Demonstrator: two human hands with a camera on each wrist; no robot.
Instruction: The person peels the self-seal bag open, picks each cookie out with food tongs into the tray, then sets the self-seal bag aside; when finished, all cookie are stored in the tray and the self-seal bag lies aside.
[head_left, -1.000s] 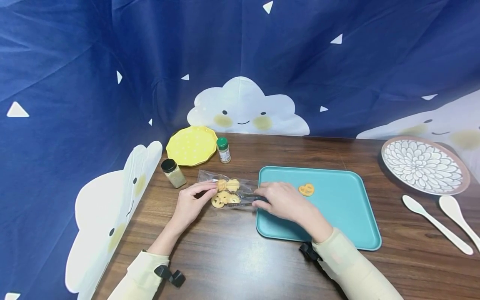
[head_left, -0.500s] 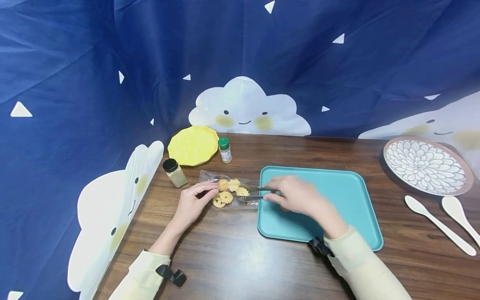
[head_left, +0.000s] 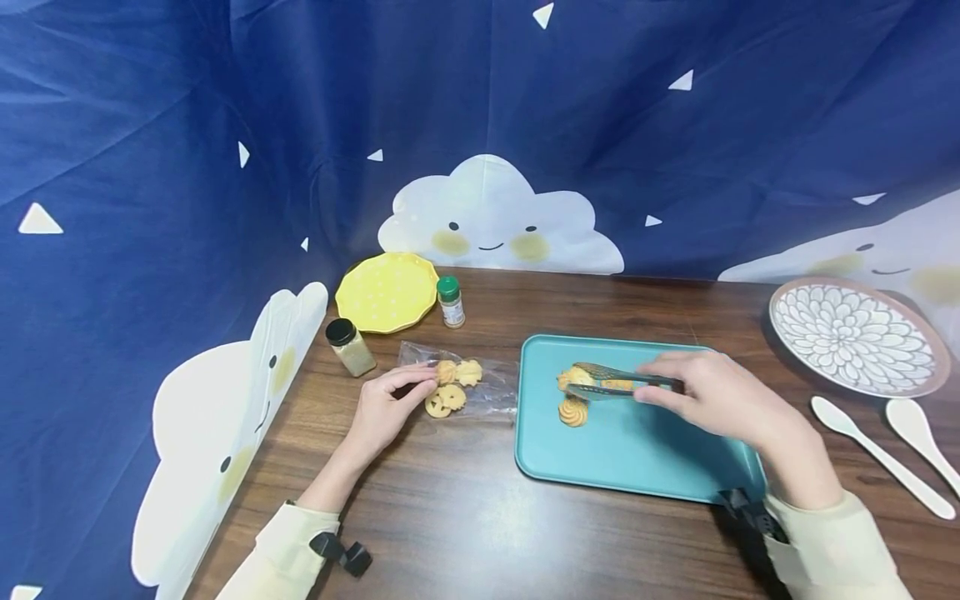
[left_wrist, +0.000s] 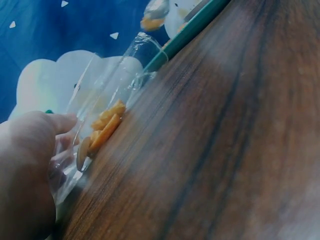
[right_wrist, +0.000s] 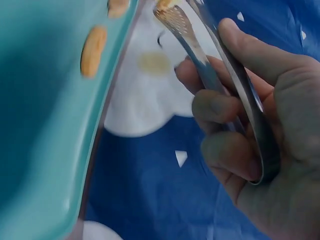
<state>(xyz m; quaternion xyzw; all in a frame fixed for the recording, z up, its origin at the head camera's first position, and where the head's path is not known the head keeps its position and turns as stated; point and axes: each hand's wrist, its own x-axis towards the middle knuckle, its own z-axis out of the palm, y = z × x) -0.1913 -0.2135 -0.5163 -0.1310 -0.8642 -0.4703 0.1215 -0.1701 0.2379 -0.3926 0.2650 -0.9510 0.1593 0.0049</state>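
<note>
On the table lies a clear plastic bag (head_left: 495, 392) with several cookies (head_left: 452, 397) in it. My left hand (head_left: 392, 407) pinches the bag's left end, thumb and fingers close to the cookies. My right hand (head_left: 708, 392) grips metal tongs (right_wrist: 240, 95), its fingers curled round both arms. Between the tong tips is a pale golden cookie (head_left: 574, 379), held over the left part of the teal tray (head_left: 637, 467). Just in front of it a swirled cookie (head_left: 573, 412) lies on the tray. A pretzel-shaped cookie (head_left: 617, 385) shows partly behind the tongs.
A yellow plate (head_left: 386, 292), a green-capped shaker (head_left: 451, 302) and a black-lidded jar (head_left: 350, 347) stand at the back left. On the right are a flower-patterned plate (head_left: 855, 337) and two white spoons (head_left: 881, 454) (head_left: 922, 437). A blue curtain (head_left: 300, 125) hangs behind.
My right hand has moved right from the bag to above the tray, bringing a cookie picked from the bag in the tongs. My left hand has stayed at the bag.
</note>
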